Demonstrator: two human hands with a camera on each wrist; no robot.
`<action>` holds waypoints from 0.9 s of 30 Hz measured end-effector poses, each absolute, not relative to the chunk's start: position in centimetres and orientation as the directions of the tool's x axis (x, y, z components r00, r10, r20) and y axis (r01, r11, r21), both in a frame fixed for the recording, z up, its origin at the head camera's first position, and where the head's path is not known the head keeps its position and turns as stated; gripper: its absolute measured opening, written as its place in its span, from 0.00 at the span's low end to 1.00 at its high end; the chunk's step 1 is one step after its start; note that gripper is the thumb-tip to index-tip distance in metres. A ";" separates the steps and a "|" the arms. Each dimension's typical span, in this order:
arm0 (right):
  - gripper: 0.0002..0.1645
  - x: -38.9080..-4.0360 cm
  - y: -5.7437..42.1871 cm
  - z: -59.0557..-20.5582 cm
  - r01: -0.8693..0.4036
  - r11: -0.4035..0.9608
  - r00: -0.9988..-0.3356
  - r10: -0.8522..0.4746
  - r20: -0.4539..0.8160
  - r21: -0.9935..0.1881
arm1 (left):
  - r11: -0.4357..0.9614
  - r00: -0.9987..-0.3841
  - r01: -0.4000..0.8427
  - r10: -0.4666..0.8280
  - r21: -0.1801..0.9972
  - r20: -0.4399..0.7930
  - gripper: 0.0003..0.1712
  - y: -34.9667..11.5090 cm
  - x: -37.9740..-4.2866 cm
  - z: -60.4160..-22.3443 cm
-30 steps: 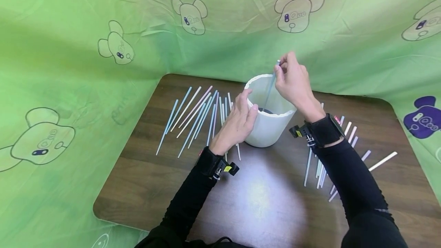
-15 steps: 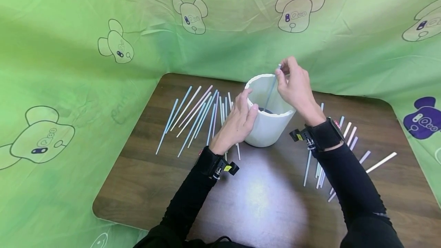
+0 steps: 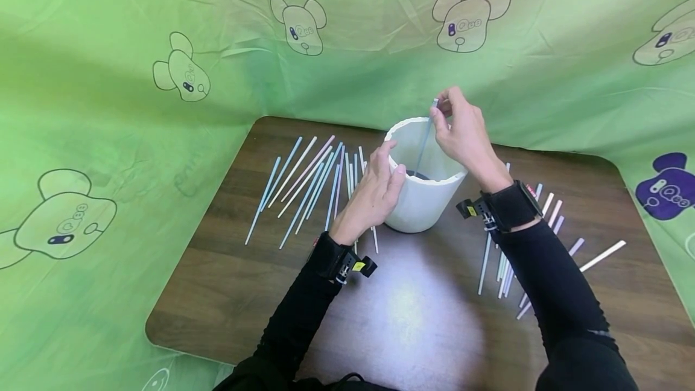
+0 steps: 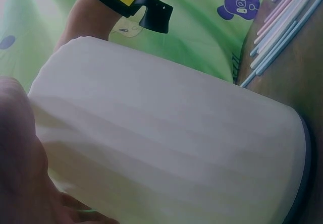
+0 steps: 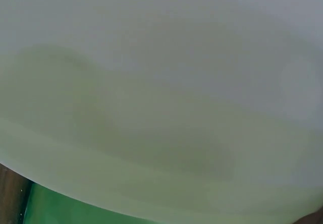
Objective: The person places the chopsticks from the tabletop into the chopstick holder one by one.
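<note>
A: Far left?

B: Loose sticks [image 3: 306, 182], blue, white, pink, purple, flat on the worktop [image 3: 217, 294]. They lie left of the left grip [image 3: 374, 192]; the nearest run partly hidden behind it.

A: Left grip state?

B: Cupped on the wall of the white bin [image 3: 419, 204], fingers up at the rim, thumb on the near side. The left wrist view agrees: digits round the wall's edge. No stick in it.

A: Bin position?

B: Upright, just right of the left grip, below and left of the right one.

A: And the held piece?

B: One blue stick [image 3: 425, 137]. The right grip [image 3: 463, 128] pinches it near its top. It slants down-left from the fingertips into the bin. Can't tell if the lower end touches the bottom. Right wrist view is mostly pale surface, no help.

A: Right of that?

B: More loose sticks [image 3: 602, 256] on the worktop, below and right of the right grip, partly hidden by the forearm.

A: Step in hand?

B: My read: placing that single stick inside the bin while the left grip steadies it.

A: Next move calls for?

B: I'd say: bin kept steady, lower end settled, then fingertips parted without dragging the stick.
</note>
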State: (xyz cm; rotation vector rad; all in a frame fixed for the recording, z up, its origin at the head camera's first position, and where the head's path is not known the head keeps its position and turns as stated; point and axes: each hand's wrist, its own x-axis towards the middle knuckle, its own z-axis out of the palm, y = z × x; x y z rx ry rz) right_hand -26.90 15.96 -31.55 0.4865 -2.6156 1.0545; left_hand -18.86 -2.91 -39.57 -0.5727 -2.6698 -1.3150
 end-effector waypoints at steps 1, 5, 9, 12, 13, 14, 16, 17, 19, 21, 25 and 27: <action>0.14 -26.9 16.0 -31.5 -0.408 0.677 -0.904 -0.206 0.375 -0.612 | 0.554 -0.923 0.379 0.284 0.741 0.259 0.36 -2.9 -18.9 -39.5; 0.15 -26.8 16.1 -31.3 -0.409 0.671 -0.906 -0.219 0.362 -0.618 | 0.555 -0.924 0.378 0.281 0.741 0.260 0.36 -2.9 -18.8 -39.5; 0.21 -26.6 16.6 -30.7 -0.377 0.662 -0.922 -0.200 0.333 -0.648 | 0.556 -0.923 0.379 0.280 0.740 0.263 0.36 -2.8 -18.8 -39.5; 0.25 -26.4 17.7 -29.8 -0.314 0.662 -0.943 -0.135 0.304 -0.681 | 0.554 -0.923 0.380 0.280 0.740 0.264 0.36 -2.8 -18.8 -39.5; 0.26 -26.4 18.2 -29.4 -0.290 0.666 -0.949 -0.109 0.295 -0.687 | 0.555 -0.923 0.381 0.281 0.740 0.265 0.35 -2.8 -18.8 -39.5; 0.27 -26.4 18.8 -29.1 -0.270 0.671 -0.953 -0.085 0.289 -0.691 | 0.554 -0.922 0.381 0.281 0.740 0.265 0.35 -2.8 -18.8 -39.5; 0.27 -26.6 20.1 -28.7 -0.232 0.686 -0.958 -0.039 0.284 -0.689 | 0.553 -0.922 0.381 0.281 0.741 0.265 0.35 -2.7 -18.7 -39.4; 0.27 -26.7 20.7 -28.6 -0.216 0.696 -0.959 -0.020 0.282 -0.685 | 0.553 -0.922 0.382 0.282 0.740 0.265 0.35 -2.7 -18.7 -39.4; 0.27 -26.8 22.1 -28.6 -0.182 0.717 -0.961 0.016 0.277 -0.673 | 0.553 -0.922 0.383 0.281 0.740 0.267 0.35 -2.7 -18.7 -39.4; 0.27 -27.0 23.4 -28.9 -0.150 0.737 -0.963 0.043 0.266 -0.660 | 0.551 -0.921 0.385 0.281 0.740 0.269 0.35 -2.7 -18.6 -39.4; 0.26 -27.3 25.8 -30.3 -0.111 0.789 -0.973 0.039 0.229 -0.604 | 0.551 -0.919 0.389 0.282 0.738 0.275 0.35 -2.7 -18.6 -39.4; 0.26 -27.4 26.8 -31.5 -0.091 0.819 -0.979 0.032 0.203 -0.567 | 0.550 -0.919 0.389 0.283 0.739 0.273 0.34 -2.6 -18.7 -39.4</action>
